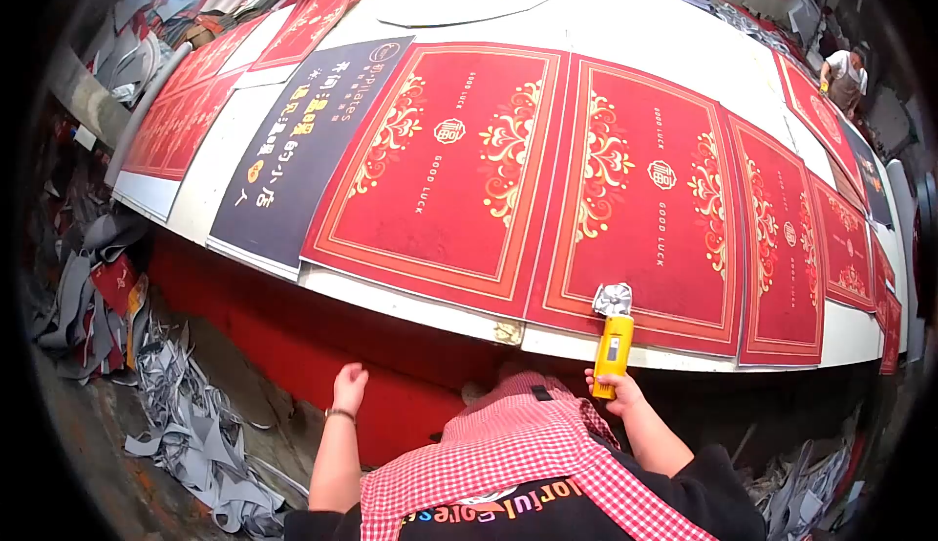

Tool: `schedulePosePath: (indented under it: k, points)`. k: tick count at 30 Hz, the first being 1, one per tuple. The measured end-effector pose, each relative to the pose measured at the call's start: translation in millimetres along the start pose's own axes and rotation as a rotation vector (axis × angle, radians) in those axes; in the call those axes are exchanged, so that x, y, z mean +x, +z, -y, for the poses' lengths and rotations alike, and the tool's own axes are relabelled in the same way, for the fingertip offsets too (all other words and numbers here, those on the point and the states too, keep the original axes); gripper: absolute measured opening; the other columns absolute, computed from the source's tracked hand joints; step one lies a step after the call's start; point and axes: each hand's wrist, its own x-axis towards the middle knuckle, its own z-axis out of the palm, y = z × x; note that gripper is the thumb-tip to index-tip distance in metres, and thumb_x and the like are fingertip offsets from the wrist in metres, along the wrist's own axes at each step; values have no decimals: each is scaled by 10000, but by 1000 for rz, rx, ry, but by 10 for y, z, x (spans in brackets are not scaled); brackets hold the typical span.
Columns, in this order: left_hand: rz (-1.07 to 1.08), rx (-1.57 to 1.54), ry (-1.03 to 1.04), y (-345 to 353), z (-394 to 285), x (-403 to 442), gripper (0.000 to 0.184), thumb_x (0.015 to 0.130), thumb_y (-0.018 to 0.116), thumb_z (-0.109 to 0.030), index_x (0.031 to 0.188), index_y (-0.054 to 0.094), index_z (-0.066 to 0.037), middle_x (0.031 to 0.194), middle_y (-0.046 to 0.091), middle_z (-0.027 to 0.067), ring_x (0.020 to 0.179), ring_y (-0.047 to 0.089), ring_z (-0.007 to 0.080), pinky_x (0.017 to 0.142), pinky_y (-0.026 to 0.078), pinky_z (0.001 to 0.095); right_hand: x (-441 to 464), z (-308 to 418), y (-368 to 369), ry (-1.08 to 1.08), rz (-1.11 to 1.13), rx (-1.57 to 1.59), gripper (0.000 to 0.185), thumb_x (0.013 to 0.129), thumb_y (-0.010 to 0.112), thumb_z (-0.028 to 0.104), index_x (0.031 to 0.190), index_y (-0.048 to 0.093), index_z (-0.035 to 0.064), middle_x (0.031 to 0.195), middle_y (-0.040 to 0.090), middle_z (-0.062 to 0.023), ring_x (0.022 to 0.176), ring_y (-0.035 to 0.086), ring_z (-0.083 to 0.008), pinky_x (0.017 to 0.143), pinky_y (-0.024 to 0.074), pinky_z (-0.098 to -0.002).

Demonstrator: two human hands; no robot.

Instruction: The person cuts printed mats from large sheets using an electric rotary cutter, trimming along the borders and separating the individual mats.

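My right grip (616, 391) is wrapped around the yellow handheld cutter (614, 346), whose metal head (613, 299) sits at the near edge of the red mat (664, 199) just ahead. My left grip (350, 389), off to the other side and short of the tabletop (674, 18), is loosely curled in, with nothing seen in it. Left of the cutter lie another red mat (440, 174) and a dark mat (303, 140); rightward, more red mats (785, 262). I'd judge the work partway: grey strips (195, 404) lie heaped beyond my left grip (offcuts, I suspect), yet which mat edges are finished and which remain, I cannot tell.
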Motion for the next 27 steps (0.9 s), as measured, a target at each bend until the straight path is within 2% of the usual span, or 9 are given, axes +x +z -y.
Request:
schedulePosePath:
  k: [3,5,7,11,17,21,22,25,27]
  points:
    - [72,-335,-142,206,-923,435,306,847,607,-113,1136,546,-30,923,597,47,763,587,128,669,500,285,83,-58,176,-41,-87,50,457,637,644,-26,1079,534,10,969,639,-129,813,634,-231,716,531,-352]
    - [133,-561,-287,436,-1308,588,439,863,589,-126,1251,421,-5,958,564,69,784,592,161,629,507,309,146,-91,276,-101,-100,74,458,631,632,-33,1076,534,10,947,638,-133,805,635,-234,705,533,-343]
    - [231,-739,-372,691,-1455,707,566,876,557,-129,1338,275,34,1105,505,166,950,571,292,779,504,410,246,-98,325,-150,-134,45,423,649,609,-22,1064,528,-10,911,635,-128,792,637,-234,683,538,-338]
    - [318,-852,-522,1141,-1416,927,511,882,536,-127,1294,312,75,1251,423,252,1167,454,388,944,429,457,149,-21,622,-246,-262,98,358,674,590,-7,1027,534,-26,893,634,-134,767,640,-236,674,535,-327]
    - [232,-976,-680,1239,-1625,1024,389,888,505,-180,1194,401,37,1227,450,199,1138,473,330,957,420,442,-322,-389,1223,-331,-426,-51,352,620,636,-19,961,551,-32,803,635,-118,717,640,-212,655,526,-311]
    - [387,-878,-675,1208,-1655,1074,370,909,504,-173,1197,402,36,1236,437,186,1117,484,322,943,439,445,-688,-752,1704,-266,-487,-140,333,606,644,-41,927,560,-26,800,635,-100,703,629,-191,649,509,-303]
    - [486,-911,-688,1179,-1690,1078,272,915,492,-157,1122,433,8,1196,446,166,1171,429,329,1002,388,487,-712,-889,1731,-248,-497,-192,323,602,664,-31,908,562,-18,805,638,-93,714,628,-177,651,505,-297]
    - [555,-912,-656,1228,-1736,1090,318,937,436,-93,1174,354,102,1284,380,241,1213,401,379,1004,405,507,-730,-1248,1804,-227,-638,-387,384,591,712,59,945,583,-17,842,655,-96,750,636,-189,694,504,-305]
    - [514,-856,-587,1236,-1777,1043,292,932,439,-50,1141,338,127,1209,402,250,1141,457,373,964,462,483,-749,-1339,1964,-167,-759,-519,433,575,723,94,969,582,-17,859,660,-104,774,640,-197,719,502,-312]
